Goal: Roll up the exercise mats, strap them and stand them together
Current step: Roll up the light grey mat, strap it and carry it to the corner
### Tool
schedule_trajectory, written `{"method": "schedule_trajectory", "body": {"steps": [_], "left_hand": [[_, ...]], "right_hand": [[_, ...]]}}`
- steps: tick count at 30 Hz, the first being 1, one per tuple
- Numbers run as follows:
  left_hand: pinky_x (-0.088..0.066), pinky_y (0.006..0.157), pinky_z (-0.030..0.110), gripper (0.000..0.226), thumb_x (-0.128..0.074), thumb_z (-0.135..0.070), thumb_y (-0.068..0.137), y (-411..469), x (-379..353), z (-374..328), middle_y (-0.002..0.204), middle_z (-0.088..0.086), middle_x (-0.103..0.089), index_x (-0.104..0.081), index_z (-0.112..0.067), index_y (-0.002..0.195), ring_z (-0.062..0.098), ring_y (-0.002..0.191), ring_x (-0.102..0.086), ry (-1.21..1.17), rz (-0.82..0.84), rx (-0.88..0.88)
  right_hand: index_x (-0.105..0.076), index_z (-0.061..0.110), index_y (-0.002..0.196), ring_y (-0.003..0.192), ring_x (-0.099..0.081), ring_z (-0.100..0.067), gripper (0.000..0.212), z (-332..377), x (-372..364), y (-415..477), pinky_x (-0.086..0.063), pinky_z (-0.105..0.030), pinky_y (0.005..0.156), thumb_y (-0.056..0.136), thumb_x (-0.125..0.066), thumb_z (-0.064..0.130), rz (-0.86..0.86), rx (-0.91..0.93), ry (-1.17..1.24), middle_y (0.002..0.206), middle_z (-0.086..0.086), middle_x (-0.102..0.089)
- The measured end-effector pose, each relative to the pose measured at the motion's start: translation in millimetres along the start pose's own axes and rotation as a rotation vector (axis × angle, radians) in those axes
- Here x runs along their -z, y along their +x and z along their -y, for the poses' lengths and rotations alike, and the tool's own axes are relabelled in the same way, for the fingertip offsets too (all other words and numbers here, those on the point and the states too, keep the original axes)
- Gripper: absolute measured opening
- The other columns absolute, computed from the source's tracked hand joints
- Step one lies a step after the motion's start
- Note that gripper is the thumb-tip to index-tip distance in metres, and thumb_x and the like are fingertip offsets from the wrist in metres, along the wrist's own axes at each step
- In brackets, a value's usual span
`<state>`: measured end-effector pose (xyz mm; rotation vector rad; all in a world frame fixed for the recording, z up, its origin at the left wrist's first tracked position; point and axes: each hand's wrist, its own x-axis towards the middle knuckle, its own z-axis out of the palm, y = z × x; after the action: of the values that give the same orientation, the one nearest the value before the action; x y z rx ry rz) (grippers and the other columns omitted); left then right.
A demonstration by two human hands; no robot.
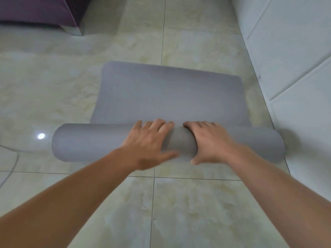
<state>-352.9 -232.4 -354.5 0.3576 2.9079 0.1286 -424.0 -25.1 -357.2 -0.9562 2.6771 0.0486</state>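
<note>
Pressing both palms on the half-rolled grey exercise mat (170,93)

The mat lies on the tiled floor (188,203), its near part wound into a thick roll (89,142) lying crosswise, its far part still flat. The left hand (150,142) and the right hand (209,140) rest side by side on the roll's middle, fingers spread loosely over the top, thumbs against the near side.

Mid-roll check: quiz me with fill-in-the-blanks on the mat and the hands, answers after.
The grey mat is ____ rolled, its far end flat on the tiled floor. The left hand and right hand both press on its ____ part. White panels stand on the person's ____ side.
Missing: partly; rolled; right.
</note>
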Motion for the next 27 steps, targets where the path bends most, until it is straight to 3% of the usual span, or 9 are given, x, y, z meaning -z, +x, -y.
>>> {"method": "schedule_trajectory", "body": {"steps": [4,8,11,14,17,20,22,25,27], "left_hand": [[-0.032,0.106,0.05,0.121,-0.066,-0.072,0.066,-39,-8,-9,0.152,0.01,-0.023,0.009,-0.022,0.148,0.033,0.134,-0.034,0.268,0.154,-0.125],[-0.043,0.089,0.037,0.116,-0.08,-0.064,0.058,-40,-13,-26,0.133,-0.002,-0.04,-0.014,-0.031,0.146,0.023,0.117,-0.05,0.09,0.347,-0.166],[-0.048,0.09,0.035,0.107,-0.086,-0.063,0.045,-28,-11,-17,0.122,-0.015,-0.05,-0.032,-0.047,0.136,0.015,0.109,-0.056,-0.187,0.527,-0.064],[-0.049,0.095,0.036,0.096,-0.092,-0.052,0.043,-14,1,-9,0.117,-0.022,-0.057,-0.046,-0.051,0.127,0.012,0.107,-0.057,-0.447,0.648,0.061],[-0.042,0.104,0.035,0.097,-0.086,-0.041,0.061,-11,14,-22,0.141,-0.018,-0.045,-0.037,-0.041,0.144,0.016,0.127,-0.047,-0.303,0.497,0.099],[-0.046,0.092,0.04,0.055,-0.061,-0.027,0.075,-33,1,-44,0.124,-0.003,-0.057,-0.056,-0.024,0.129,0.027,0.112,-0.058,-0.178,-0.09,0.005],[-0.05,0.09,0.047,0.041,-0.05,-0.029,0.081,-46,-20,-54,0.117,0.007,-0.064,-0.065,-0.015,0.117,0.034,0.105,-0.063,-0.142,-0.301,-0.009],[-0.03,0.112,0.055,0.062,-0.03,-0.049,0.097,-37,-40,-54,0.15,0.009,-0.047,-0.049,-0.014,0.144,0.033,0.14,-0.043,-0.058,-0.17,0.063],[-0.02,0.118,0.051,0.07,-0.012,-0.056,0.097,-14,-33,-44,0.16,0.004,-0.033,-0.032,-0.02,0.154,0.027,0.148,-0.028,-0.06,-0.072,0.088]], "right_hand": [[-0.036,0.036,0.135,0.112,-0.057,-0.016,0.102,1,14,-17,-0.043,-0.028,0.088,0.05,-0.087,0.056,0.361,-0.014,0.279,0.131,0.011,-0.056],[-0.039,0.041,0.135,0.119,-0.055,-0.012,0.091,6,-5,-52,-0.045,-0.035,0.1,0.057,-0.082,0.058,0.532,0.006,0.38,0.134,0.015,-0.054],[-0.028,0.025,0.15,0.135,-0.042,-0.023,0.117,23,-27,-93,-0.036,-0.043,0.11,0.052,-0.068,0.075,0.235,0.027,0.105,0.151,0.002,-0.038],[-0.042,0.011,0.142,0.117,-0.054,-0.037,0.135,42,-49,-107,-0.045,-0.055,0.099,0.025,-0.076,0.071,0.053,-0.029,-0.002,0.134,-0.013,-0.05],[-0.043,0.02,0.141,0.11,-0.049,-0.031,0.124,29,-42,-87,-0.044,-0.044,0.098,0.03,-0.076,0.063,-0.003,-0.045,0.085,0.124,-0.006,-0.041],[-0.02,0.026,0.154,0.129,-0.031,-0.022,0.127,5,-14,-60,-0.031,-0.035,0.111,0.05,-0.078,0.07,0.17,-0.03,0.176,0.141,0.002,-0.03],[-0.011,0.024,0.157,0.139,-0.027,-0.021,0.124,-7,-1,-46,-0.023,-0.033,0.115,0.062,-0.072,0.075,0.2,-0.055,0.193,0.155,0.003,-0.028],[-0.024,0.015,0.155,0.142,-0.03,-0.024,0.099,-9,-6,-55,-0.022,-0.038,0.117,0.079,-0.041,0.077,-0.08,-0.127,0.075,0.156,-0.004,-0.035],[-0.041,0.011,0.147,0.137,-0.04,-0.033,0.085,2,-25,-76,-0.029,-0.047,0.112,0.082,-0.049,0.066,-0.32,-0.113,0.052,0.149,-0.012,-0.044]]}}
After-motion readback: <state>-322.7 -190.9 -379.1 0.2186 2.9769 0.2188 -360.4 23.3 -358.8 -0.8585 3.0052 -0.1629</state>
